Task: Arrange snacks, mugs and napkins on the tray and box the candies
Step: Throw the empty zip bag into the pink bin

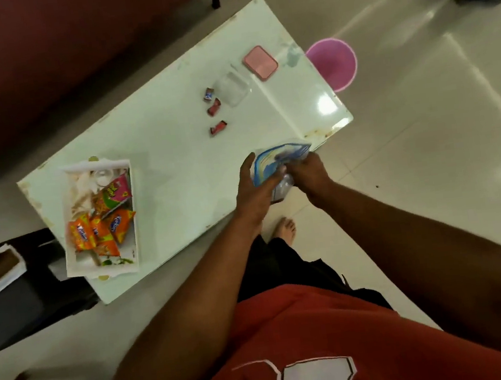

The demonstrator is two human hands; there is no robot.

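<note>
1. Head view, worktop [154,138]: white and glossy, set at a slant across the tiled floor.
2. Left hand [254,189] and right hand [308,173]: both grips are closed on a blue-and-white packet [277,159], held over the worktop's near right corner. What the packet contains cannot be told.
3. Tray [72,262]: white, at the worktop's left end, holding orange snack packets [102,230], one pink-and-green packet [114,192] and a clear glass [103,176].
4. Candies [214,109]: three small red wrapped pieces lie loose on the worktop, well apart from the tray.
5. Clear box [232,89]: just beside the candies, its pink lid [260,62] lying near it.
6. Pink bin [333,63]: on the floor beyond the worktop's far end.
</note>
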